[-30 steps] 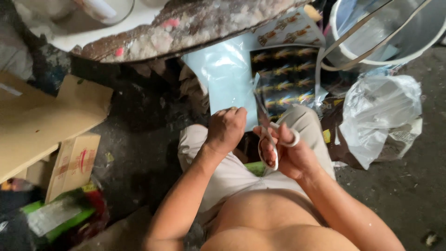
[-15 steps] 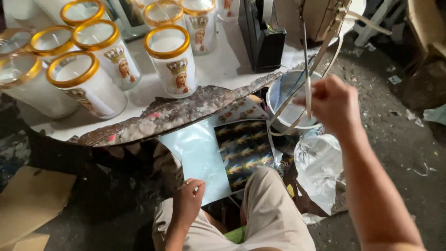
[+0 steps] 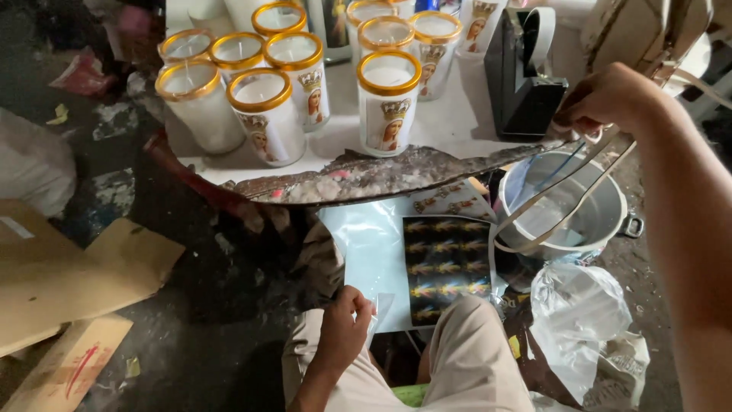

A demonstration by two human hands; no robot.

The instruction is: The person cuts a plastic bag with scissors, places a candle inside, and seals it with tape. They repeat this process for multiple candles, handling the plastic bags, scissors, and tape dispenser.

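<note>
My left hand rests on my knee and pinches the near edge of a pale blue glossy sheet. Part of that sheet is a dark panel with rows of small gold figures. My right hand is raised at the table's right edge beside a black tape dispenser. Its fingers are closed around white-handled scissors, whose blades point down towards a metal pot. Several white glass candles with gold rims stand on the white table.
Pale strips hang looped over the pot. A crumpled clear plastic bag lies on the floor at right. Cardboard pieces lie at left. The table's front edge is crusted and chipped.
My right hand went from cutting the sheet at my knees up to the table's right edge with the scissors. My view rose, bringing the candles in. The left hand stays on the sheet.
</note>
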